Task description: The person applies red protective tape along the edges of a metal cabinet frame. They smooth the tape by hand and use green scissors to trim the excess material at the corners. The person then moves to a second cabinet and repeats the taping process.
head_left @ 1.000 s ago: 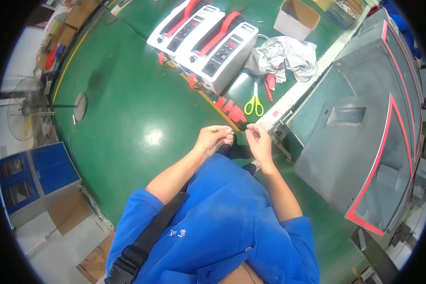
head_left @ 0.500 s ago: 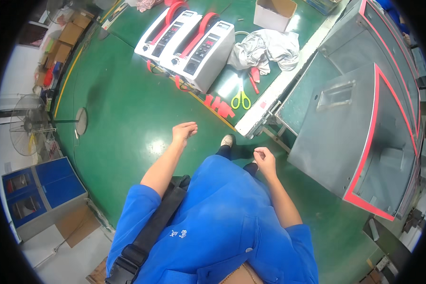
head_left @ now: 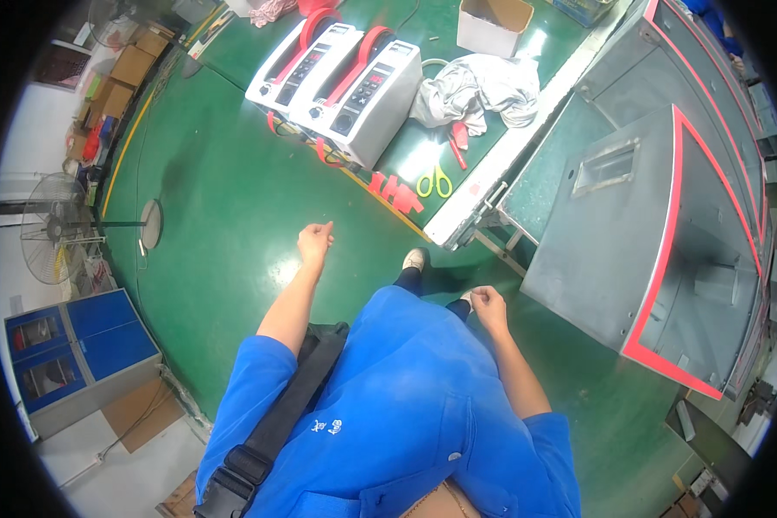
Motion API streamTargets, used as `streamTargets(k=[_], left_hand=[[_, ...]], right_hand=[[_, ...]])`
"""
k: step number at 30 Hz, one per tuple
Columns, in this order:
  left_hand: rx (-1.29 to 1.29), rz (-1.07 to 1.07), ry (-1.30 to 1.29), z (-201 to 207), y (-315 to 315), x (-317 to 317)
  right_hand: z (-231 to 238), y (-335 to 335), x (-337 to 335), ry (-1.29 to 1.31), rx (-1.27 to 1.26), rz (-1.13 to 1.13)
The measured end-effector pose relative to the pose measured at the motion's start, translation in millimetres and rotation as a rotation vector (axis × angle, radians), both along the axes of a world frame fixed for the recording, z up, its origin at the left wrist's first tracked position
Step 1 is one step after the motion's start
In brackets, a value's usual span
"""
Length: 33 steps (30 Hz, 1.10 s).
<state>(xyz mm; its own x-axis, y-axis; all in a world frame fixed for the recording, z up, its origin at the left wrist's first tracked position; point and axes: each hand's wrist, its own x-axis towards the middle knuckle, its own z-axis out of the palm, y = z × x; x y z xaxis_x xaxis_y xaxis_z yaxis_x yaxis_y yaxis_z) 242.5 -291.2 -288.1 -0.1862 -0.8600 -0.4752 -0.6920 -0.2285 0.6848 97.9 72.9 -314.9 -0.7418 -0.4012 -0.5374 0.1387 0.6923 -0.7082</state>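
My left hand (head_left: 317, 242) hangs over the green floor, its fingers curled in and nothing visible in them. Lower and to the right, my right hand (head_left: 490, 308) is also closed, with fingers bent toward the thumb and no object showing. Ahead, on a green-topped table, stand two white tape dispensers (head_left: 387, 104) loaded with red tape. Beside them several cut strips of red tape (head_left: 395, 192) lie along the table's near edge. Yellow-green scissors (head_left: 441, 184) rest to the right of those strips, below a crumpled grey-white cloth (head_left: 475, 91).
To the right, a large grey metal housing (head_left: 591, 233) has red tape along its front edges. The table's white rail (head_left: 483, 194) ends close ahead of me. An open carton (head_left: 492, 30) stands farther back. At left are a standing fan (head_left: 56, 226) and a blue-doored cabinet (head_left: 104, 332).
My left hand has drawn slightly left. My right hand has dropped a little and shifted right. The table and housing sit slightly farther left in view.
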Motion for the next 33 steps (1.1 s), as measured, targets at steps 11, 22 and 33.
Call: streamTargets(k=[11, 22, 33], left_hand=[[-0.101, -0.095, -0.040, -10, -16, 16], [-0.112, -0.016, 0.062, 4, -21, 13], [-0.204, 0.040, -0.007, 9, -47, 7]], right_hand=[[-5, 7, 0, -0.001, 0.027, -0.026], [-7, 4, -2, -0.057, 0.066, -0.010], [-25, 16, -2, -0.083, 0.088, -0.042]])
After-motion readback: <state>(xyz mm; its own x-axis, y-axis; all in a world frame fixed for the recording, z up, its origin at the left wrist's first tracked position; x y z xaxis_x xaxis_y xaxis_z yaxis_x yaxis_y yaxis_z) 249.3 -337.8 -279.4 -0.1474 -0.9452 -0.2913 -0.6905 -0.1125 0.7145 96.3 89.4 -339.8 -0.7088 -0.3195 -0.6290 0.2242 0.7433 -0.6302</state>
